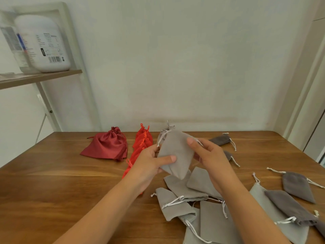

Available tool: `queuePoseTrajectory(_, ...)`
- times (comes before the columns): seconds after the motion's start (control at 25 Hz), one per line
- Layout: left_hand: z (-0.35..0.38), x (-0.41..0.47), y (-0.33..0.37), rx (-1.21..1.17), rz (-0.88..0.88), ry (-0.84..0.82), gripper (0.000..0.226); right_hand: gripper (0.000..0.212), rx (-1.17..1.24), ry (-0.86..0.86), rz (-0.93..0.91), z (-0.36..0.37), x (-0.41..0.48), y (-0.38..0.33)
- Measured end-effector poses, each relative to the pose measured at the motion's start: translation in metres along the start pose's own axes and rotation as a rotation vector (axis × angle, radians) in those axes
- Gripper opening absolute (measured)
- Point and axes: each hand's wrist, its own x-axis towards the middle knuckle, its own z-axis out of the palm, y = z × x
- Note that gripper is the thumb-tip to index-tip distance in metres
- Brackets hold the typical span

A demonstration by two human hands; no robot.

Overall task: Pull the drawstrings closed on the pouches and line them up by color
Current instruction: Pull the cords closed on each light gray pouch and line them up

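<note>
**Neck points away, toward the grey spot at the back**

I have one light grey pouch [175, 152] lifted clear of the surface [70, 182], held between both hands. My left grip [151, 164] pinches its lower half, thumb flat across the front and fingers behind. My right grip [209, 155] pinches the upper right edge the same way.

The pouch's long axis runs from its bottom, nearest me, up and slightly left to the neck, which points away from me. Its white cords [161, 138] hang off the left side of the neck, just beside my left fingertips. The neck looks gathered, though I can't tell how tightly.

Straight beyond the neck lies another grey pouch [168, 128] at the back, just right of the orange-red row [143, 141]. I judge the set-down goes there, forward along the axis. The loose grey pile [182, 192] lies below my hands.
</note>
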Motion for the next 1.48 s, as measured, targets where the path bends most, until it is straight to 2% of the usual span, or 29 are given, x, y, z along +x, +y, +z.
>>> queuePoseTrajectory(0.16, -0.003, -0.002, -0.011, 0.114, 0.069, 0.017, 0.028, 0.021, -0.027, -0.008, -0.094, 0.005, -0.002, 0.000)
queuePoseTrajectory(0.28, -0.005, -0.005, -0.012, 0.057, 0.083, 0.029, 0.027, 0.007, -0.165, -0.009, -0.139, 0.010, -0.005, 0.000)
queuePoseTrajectory(0.44, -0.006, -0.006, -0.008, -0.026, 0.099, 0.096, 0.027, 0.015, -0.228, -0.104, -0.200, 0.018, -0.009, -0.001)
queuePoseTrajectory(0.56, -0.007, -0.006, -0.003, -0.120, 0.135, 0.201, 0.022, 0.022, -0.249, -0.145, -0.159, 0.011, -0.006, -0.002)
queuePoseTrajectory(0.72, -0.012, -0.006, 0.005, -0.188, 0.160, 0.298, 0.021, 0.027, -0.454, -0.181, -0.166, -0.003, 0.001, 0.003)
queuePoseTrajectory(0.92, -0.023, -0.001, 0.010, -0.309, 0.189, 0.358, 0.023, 0.024, -0.538, -0.046, -0.208, -0.008, 0.003, 0.001)
queuePoseTrajectory(1.08, -0.026, 0.000, 0.012, -0.447, 0.194, 0.374, 0.031, 0.017, -0.722, -0.025, -0.232, -0.010, 0.005, 0.004)
queuePoseTrajectory(1.2, -0.028, 0.000, 0.015, -0.568, 0.193, 0.352, 0.031, 0.012, -0.661, 0.105, -0.216, -0.013, 0.006, 0.006)
queuePoseTrajectory(1.32, -0.028, 0.001, 0.017, -0.664, 0.174, 0.347, 0.028, 0.011, -0.514, 0.163, -0.187, -0.014, 0.006, 0.004)
queuePoseTrajectory(1.48, -0.039, 0.004, 0.021, -0.768, 0.216, 0.378, 0.027, 0.010, -0.562, 0.290, -0.195, -0.016, 0.005, -0.001)
